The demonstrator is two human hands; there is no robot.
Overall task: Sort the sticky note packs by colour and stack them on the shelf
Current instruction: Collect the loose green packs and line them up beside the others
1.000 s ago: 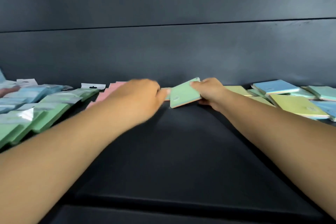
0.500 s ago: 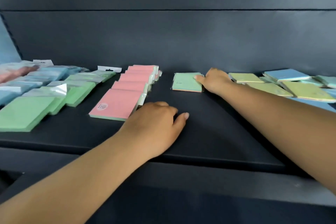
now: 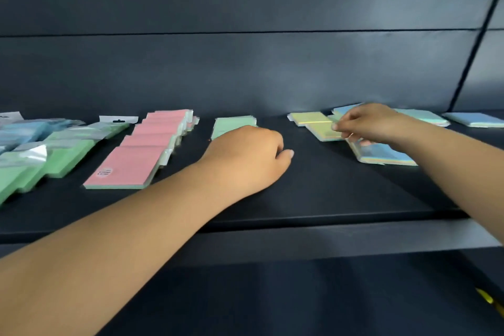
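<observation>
Two hands work over one shelf in the head view. Right hand reaches far right and pinches a yellow pack at its near corner, over a blue pack lying beside the unsorted heap. Left hand rests on the shelf with fingers loosely curled, holding nothing, just in front of the green pack. Pink packs lie overlapped in a row to its left. These packs look light and flat, their wrap probably slippery, so an edge pinch with thumb on top seems the best hold.
</observation>
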